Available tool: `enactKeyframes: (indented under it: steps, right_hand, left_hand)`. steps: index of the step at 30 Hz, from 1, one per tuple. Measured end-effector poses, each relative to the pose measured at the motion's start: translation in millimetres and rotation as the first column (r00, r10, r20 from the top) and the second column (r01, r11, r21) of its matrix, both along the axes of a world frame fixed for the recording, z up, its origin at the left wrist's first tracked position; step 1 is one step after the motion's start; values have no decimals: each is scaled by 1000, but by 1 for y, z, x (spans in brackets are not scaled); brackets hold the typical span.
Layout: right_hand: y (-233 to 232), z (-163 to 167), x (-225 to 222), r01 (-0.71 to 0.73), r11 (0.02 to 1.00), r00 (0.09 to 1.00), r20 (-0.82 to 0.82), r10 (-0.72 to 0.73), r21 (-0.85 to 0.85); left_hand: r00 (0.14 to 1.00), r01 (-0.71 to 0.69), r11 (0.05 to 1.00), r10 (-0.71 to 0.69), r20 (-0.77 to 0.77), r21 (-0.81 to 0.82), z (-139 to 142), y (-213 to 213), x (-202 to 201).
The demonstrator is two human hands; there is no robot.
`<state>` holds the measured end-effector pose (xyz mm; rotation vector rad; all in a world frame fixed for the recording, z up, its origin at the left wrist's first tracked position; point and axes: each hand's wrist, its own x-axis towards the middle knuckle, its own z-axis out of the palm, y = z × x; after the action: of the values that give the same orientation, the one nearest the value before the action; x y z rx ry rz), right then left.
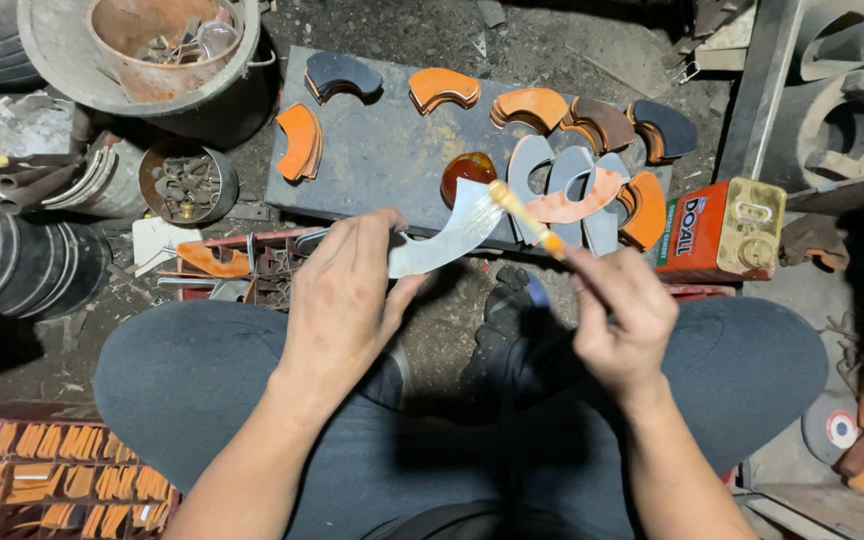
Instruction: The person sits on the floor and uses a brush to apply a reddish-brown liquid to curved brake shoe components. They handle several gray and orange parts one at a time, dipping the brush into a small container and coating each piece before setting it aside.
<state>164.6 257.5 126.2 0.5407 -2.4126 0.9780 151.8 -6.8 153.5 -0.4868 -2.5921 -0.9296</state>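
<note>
My left hand grips a curved grey metal piece at its near end, holding it over my lap. My right hand pinches a small brush with an orange handle, and its pale bristle tip touches the far end of the curved piece. Beyond them lies a dark metal slab bearing several curved pads, some orange, some dark, some grey. A round amber blob sits on the slab just behind the brush tip.
An orange tin can stands at the right of the slab. Buckets and a pot of metal bits crowd the left. A crate of orange pieces sits by my left knee. A black glove lies between my knees.
</note>
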Motion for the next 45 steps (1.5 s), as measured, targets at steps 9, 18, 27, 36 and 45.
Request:
enactKeyframes:
  steps: [9,18,27,36,45]
  right_hand:
    - [22,16,-16,-270,948,963,71,261,172]
    - [21,8,-27,-309,951,949,80,306,16]
    - [28,4,-31,-176,984,980,89,178,-33]
    - [28,-1,-30,-109,994,992,67,111,-28]
    - [26,-2,-25,-97,994,992,72,100,-45]
  left_hand:
    - [1000,27,999,-27,-15,-29,1,-3,-2]
    - [999,33,999,-33,-16,-8,2,-6,-2]
    - [998,61,998,-61,2,-24,1,-3,-4]
    - [997,75,997,-75,0,-31,0,0,-5]
    - [996,83,996,-83,-12,-29,-2,1,-4]
